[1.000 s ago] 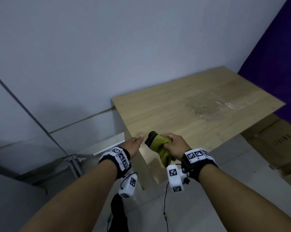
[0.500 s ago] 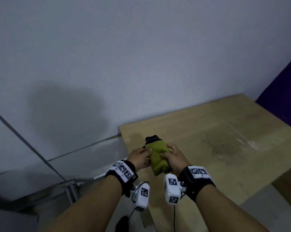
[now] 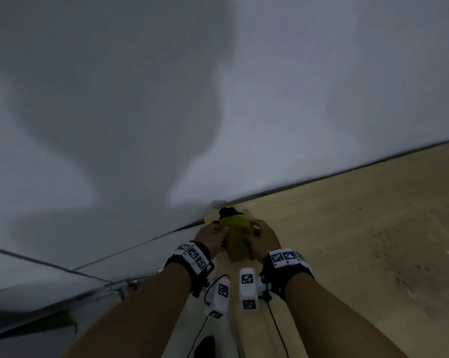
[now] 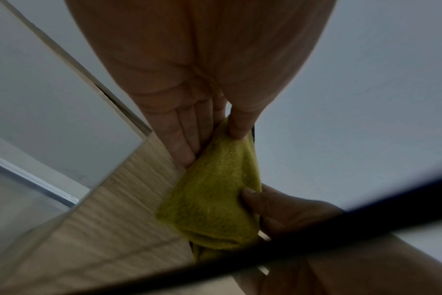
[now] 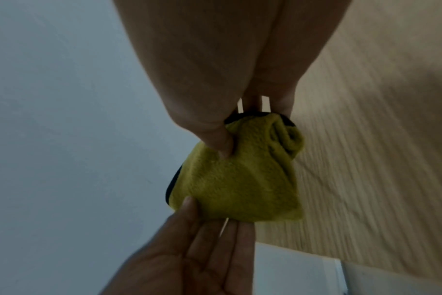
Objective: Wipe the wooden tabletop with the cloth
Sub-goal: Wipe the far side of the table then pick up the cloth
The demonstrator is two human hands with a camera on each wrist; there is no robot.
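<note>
A folded yellow-green cloth [image 3: 237,239] with a black edge hangs just above the far left corner of the wooden tabletop [image 3: 347,241]. My left hand [image 3: 213,237] pinches its left side, thumb on top and straight fingers beneath, as the left wrist view shows on the cloth [image 4: 215,199]. My right hand [image 3: 263,237] grips the right side. In the right wrist view its thumb presses into the cloth [image 5: 245,183] and the fingers curl behind, above the tabletop [image 5: 366,139]. The cloth's underside is hidden.
A grey wall [image 3: 218,99] rises right behind the table's back edge. Dusty marks [image 3: 388,249] lie on the wood to the right of my hands. The table's left edge [image 4: 109,175] drops to the floor, with a metal frame [image 3: 63,293] further left.
My left hand, apart from the cloth a second ago, now pinches it. Both hands have carried the cloth forward over the table's far left corner, close to the wall.
</note>
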